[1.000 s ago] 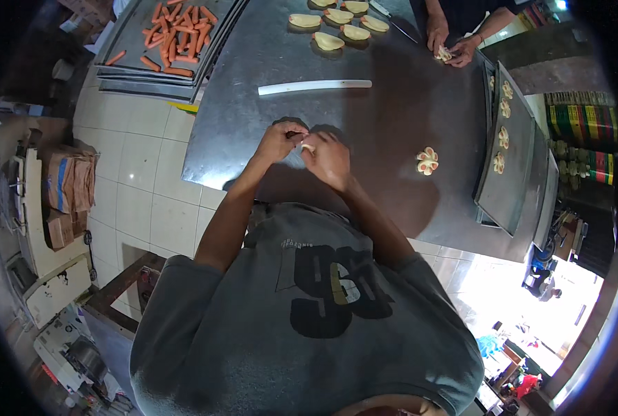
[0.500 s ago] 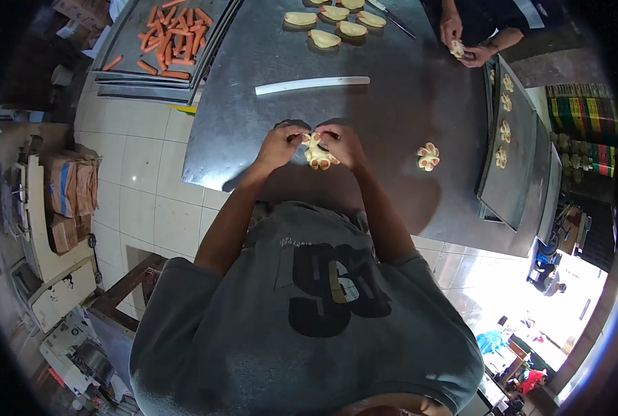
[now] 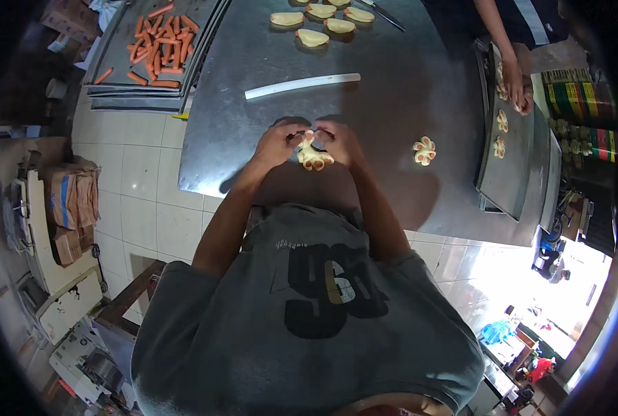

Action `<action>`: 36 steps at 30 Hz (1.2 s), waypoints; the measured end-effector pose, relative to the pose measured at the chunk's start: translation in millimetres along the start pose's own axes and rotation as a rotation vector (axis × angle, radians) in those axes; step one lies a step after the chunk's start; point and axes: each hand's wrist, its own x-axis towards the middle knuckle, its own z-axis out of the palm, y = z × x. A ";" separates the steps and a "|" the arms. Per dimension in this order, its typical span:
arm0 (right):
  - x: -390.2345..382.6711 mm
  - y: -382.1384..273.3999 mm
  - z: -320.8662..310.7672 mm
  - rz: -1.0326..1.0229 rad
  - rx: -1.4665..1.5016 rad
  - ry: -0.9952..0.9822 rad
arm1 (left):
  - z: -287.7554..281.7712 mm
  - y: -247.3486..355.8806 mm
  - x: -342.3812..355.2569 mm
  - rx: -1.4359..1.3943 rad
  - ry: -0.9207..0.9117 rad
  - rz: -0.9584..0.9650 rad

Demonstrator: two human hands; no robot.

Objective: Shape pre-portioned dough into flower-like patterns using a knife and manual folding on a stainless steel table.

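On the metal table [image 3: 274,111] in front of me lies a flower-shaped piece of sausage-filled dough [image 3: 314,159], with cut sausage ends showing along its near side. My left hand [image 3: 279,144] pinches its upper left part between bent fingers. Opposite, my right hand [image 3: 338,143] has its fingertips closed on the upper right part. The fingers partly hide the dough's far edge. A finished-looking dough flower with sausage petals [image 3: 424,150] rests to the right. Farther off, several uncut sausage-filled dough pieces [image 3: 312,38] lie near a knife [image 3: 385,15].
A white plastic strip [image 3: 302,86] lies beyond my hands. At the far left, stacked trays [image 3: 115,100] carry many sausages [image 3: 162,48]. A tray [image 3: 517,177] with several dough flowers stands at the right edge, where a co-worker's hand [image 3: 513,80] reaches over it.
My fingers have shifted on the dough, and its far part now looks drawn upward between them. The co-worker's hands moved from the table's far edge to the tray with the dough flower.
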 end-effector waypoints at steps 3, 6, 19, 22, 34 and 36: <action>-12.3 1.5 -11.9 0.032 0.130 0.148 | 2.0 -21.0 5.0 0.204 -0.004 0.290; -33.8 -23.7 -28.2 0.126 0.041 0.181 | 2.2 -19.0 3.4 0.202 -0.032 0.247; -76.2 6.2 -20.5 0.170 0.180 0.118 | 20.9 -14.2 -50.4 -0.074 0.105 -0.074; -75.4 9.6 -16.5 0.086 0.269 0.087 | 25.0 -9.6 -51.2 -0.032 0.186 -0.136; -71.3 16.8 -14.0 -0.083 0.049 0.110 | 22.8 1.8 -39.6 -0.003 0.231 -0.095; -70.7 10.8 -17.4 -0.058 0.027 0.077 | 26.6 4.5 -42.0 -0.093 0.279 -0.093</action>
